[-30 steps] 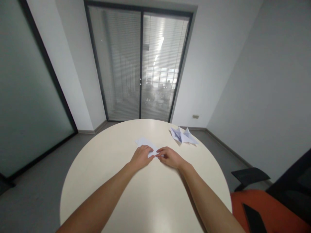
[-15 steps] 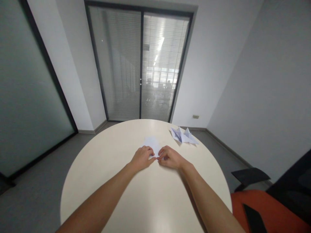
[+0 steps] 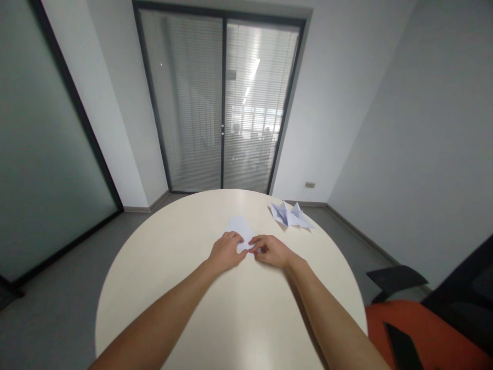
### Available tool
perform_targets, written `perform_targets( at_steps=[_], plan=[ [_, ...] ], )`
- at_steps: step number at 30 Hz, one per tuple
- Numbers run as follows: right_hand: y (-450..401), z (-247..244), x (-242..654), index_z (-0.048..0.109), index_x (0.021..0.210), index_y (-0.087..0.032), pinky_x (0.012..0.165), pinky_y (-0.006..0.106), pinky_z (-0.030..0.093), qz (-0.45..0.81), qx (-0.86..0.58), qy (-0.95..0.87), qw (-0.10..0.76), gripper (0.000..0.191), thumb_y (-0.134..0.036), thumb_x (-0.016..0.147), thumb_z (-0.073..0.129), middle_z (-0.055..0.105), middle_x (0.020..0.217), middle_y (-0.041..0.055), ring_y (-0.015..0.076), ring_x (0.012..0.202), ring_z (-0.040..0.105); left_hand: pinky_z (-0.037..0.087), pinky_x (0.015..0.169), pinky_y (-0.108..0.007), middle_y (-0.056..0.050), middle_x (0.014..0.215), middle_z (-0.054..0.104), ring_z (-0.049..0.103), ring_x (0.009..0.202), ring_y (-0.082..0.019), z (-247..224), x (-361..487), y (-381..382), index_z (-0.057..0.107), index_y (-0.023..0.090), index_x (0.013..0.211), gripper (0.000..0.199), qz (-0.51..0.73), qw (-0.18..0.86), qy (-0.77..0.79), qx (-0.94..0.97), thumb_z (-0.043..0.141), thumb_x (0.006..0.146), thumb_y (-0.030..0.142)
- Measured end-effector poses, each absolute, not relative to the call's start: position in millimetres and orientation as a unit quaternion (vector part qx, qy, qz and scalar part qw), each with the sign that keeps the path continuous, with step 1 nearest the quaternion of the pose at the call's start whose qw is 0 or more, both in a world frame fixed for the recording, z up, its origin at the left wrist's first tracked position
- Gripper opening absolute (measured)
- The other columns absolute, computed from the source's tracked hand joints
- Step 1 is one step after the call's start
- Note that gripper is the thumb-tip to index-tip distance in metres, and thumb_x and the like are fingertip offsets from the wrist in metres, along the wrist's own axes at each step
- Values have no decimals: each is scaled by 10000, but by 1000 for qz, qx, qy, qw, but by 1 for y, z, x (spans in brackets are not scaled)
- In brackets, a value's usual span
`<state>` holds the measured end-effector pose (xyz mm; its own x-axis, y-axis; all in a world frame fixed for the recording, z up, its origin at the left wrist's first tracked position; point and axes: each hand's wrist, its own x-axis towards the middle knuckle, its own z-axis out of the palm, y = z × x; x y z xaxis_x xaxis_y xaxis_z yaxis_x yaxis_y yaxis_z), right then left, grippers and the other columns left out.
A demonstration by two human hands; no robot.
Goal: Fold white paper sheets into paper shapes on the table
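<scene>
A white sheet of paper [image 3: 239, 225], apparently folded, lies flat near the middle of the round table. Its near edge is partly hidden beneath my fingers. My left hand [image 3: 227, 251] holds the left side of the paper, with the thumb along the near edge and the fingers curled on top. On the right, my right hand [image 3: 271, 251] has its thumb and forefinger closed on the near right edge. The two thumbs almost meet at that edge. Folds under the fingers are too small to make out.
Folded white paper shapes [image 3: 291, 217] with raised points stand near the far right rim of the cream round table [image 3: 169, 236]. An orange chair [image 3: 423, 329] with black armrests is close on the right. Beyond the table is a glass partition with blinds [image 3: 192, 118].
My right forefinger has slid slightly left and flattened along the near edge. The left fingers have shifted a little, and the paper stays in about the same place.
</scene>
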<state>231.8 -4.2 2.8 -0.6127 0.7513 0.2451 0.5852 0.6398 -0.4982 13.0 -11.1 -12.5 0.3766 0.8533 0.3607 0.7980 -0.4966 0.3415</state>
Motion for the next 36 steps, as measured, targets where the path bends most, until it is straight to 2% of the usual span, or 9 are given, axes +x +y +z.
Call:
perform_targets(
  at_steps=[5,11,15,18,22,25,29,36],
  plan=[
    [-4,3,231,810,988,-254,754,238,500,203,-384,-872,224,414,-51,727,560,721,1162,39,151,841,665,489,925,-395,-95,1107,668,587,1083,-282,-12,17,-15,675,205,1057,359,251,43,505,825,623,869,506],
    [0,-3,232,815,953,-244,765,238,509,206,-385,-868,236,386,-51,712,584,722,1148,41,160,868,672,466,959,-399,-108,1091,660,588,1060,-286,-12,22,-17,679,193,1075,366,247,24,502,828,646,850,479],
    [-1,-2,231,816,934,-232,812,251,508,205,-384,-868,240,348,-63,724,596,726,1125,51,172,911,676,458,967,-422,-129,1087,652,588,1053,-301,-13,24,-18,681,171,1086,422,246,17,497,832,647,843,514],
    [-2,0,232,815,933,-232,786,246,504,207,-383,-869,236,345,-66,731,590,729,1114,52,165,882,673,444,1001,-439,-132,1121,647,581,1086,-307,-13,21,-17,683,180,1096,443,244,27,478,843,653,838,539],
    [-3,2,232,817,944,-252,771,247,493,195,-374,-877,231,383,-54,709,588,729,1068,47,178,899,651,429,1042,-399,-110,1199,650,579,1143,-259,-15,11,-7,689,196,1118,284,239,66,422,872,574,920,361],
    [-4,1,230,816,952,-252,777,247,486,189,-374,-879,227,395,-50,699,590,718,1044,47,172,878,640,432,1041,-384,-87,1201,660,577,1142,-240,-14,4,-1,708,213,1098,245,236,80,415,875,542,920,243],
    [-7,0,223,809,969,-230,770,240,477,189,-370,-882,221,410,-39,685,583,708,1030,44,150,812,631,444,1022,-397,-90,1158,662,568,1112,-257,-13,2,1,709,205,1073,227,230,65,419,876,568,900,247],
    [-11,6,221,785,929,-213,761,250,463,174,-417,-866,214,283,-112,773,571,729,932,31,155,785,632,408,1098,-383,-98,1282,614,513,1240,-242,-9,-6,-2,672,198,1151,285,220,95,351,905,557,896,250]
  ],
)
